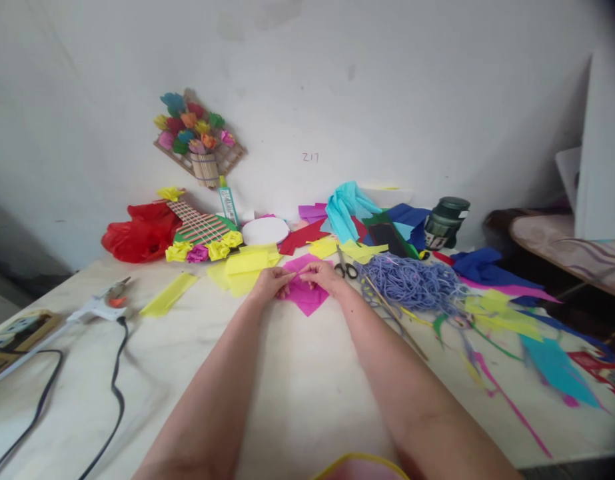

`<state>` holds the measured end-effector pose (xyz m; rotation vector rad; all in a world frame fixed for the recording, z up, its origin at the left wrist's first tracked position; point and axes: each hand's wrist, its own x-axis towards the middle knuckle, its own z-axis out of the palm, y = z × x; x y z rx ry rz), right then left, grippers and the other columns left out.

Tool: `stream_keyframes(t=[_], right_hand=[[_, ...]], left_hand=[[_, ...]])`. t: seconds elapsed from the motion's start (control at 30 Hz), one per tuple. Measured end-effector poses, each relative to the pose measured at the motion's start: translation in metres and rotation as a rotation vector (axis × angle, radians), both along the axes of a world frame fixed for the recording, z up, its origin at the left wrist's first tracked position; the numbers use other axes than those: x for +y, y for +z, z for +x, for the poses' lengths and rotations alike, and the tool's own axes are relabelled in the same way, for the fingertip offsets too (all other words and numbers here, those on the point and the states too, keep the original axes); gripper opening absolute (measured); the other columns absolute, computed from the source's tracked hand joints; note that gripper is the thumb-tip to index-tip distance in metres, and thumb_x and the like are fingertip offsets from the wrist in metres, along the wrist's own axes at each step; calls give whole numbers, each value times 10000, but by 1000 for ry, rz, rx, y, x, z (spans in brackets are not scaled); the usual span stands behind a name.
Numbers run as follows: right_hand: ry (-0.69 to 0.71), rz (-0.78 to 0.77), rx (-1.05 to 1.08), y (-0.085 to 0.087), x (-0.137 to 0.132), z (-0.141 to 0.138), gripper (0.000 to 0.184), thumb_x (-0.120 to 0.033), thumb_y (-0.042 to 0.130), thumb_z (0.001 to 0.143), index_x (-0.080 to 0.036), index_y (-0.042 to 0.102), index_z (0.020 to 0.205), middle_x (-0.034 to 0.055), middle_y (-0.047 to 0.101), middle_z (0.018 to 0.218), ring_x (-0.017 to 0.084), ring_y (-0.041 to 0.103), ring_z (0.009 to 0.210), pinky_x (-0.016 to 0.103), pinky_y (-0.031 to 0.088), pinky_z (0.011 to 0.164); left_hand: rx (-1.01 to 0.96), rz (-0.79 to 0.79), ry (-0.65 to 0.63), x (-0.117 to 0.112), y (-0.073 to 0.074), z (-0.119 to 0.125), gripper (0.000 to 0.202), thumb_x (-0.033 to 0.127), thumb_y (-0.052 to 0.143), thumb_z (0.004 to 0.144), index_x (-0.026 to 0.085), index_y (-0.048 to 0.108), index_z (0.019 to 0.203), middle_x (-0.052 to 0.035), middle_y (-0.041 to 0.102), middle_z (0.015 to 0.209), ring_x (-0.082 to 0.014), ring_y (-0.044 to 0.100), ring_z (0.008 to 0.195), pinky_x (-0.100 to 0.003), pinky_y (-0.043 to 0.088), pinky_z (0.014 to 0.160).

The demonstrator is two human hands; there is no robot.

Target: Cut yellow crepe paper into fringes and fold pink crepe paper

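Note:
A square of magenta crepe paper (307, 303) lies at the middle of the table, one corner pointing toward me. My left hand (273, 285) pinches its left side, and my right hand (318, 274) pinches it close by on the right. The fingertips are near each other over the paper. Behind my left hand lie stacked yellow crepe paper pieces (247, 263). Black-handled scissors (346, 269) rest just right of my right hand. Farther right is a tangled heap of purple-blue yarn (417, 283).
At left lie a white glue gun (100, 305) with a black cord and a power strip (20, 337). A stick craft with paper flowers (202, 227), a glue tube (228, 202), a white disc (266, 231) and a dark green jar (447, 223) line the wall. Paper scraps (560, 370) spread right.

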<state>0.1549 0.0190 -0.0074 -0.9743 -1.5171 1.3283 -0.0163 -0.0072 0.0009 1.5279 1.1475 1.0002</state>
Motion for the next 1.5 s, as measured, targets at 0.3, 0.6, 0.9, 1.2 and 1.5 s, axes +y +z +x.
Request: stream_keyframes(t=[0.3,0.6,0.9,1.2,1.5], right_hand=[[24,64,-38,1,-1,4,149,-259,697,593,-155,641,684,-45,513,419,73,440,366,196,348,382],[68,-127,69,6,-4,3,354,-495,594,689,-141,573,696,10,597,523,71,455,349,188,345,318],[34,-104,15,4,-3,1,323,-442,646,653,-153,526,577,2,588,481,55,419,318,179,294,291],[-40,3,-25,5,-7,0,289,-363,649,657,-155,520,505,-17,533,407,53,390,306,184,282,301],[-97,-81,154,10,-7,3,281,-417,637,654,-171,506,618,-2,576,472,96,464,336,210,335,311]], left_hand=[[1,-2,9,-2,2,2,342,448,654,636,145,509,566,-13,554,426,-79,459,327,-182,303,338],[-71,9,-35,0,1,-2,320,429,637,663,136,528,599,-10,562,448,-64,447,325,-177,266,331],[-93,18,-53,1,-3,-5,338,447,635,661,131,535,596,-8,559,454,-63,449,334,-182,278,340],[-75,-24,-51,2,0,-3,339,446,660,633,144,508,602,-11,570,460,-81,467,335,-193,299,338],[-154,-7,-41,7,-6,-9,343,449,656,640,136,519,613,-11,568,475,-77,479,351,-188,299,342]])
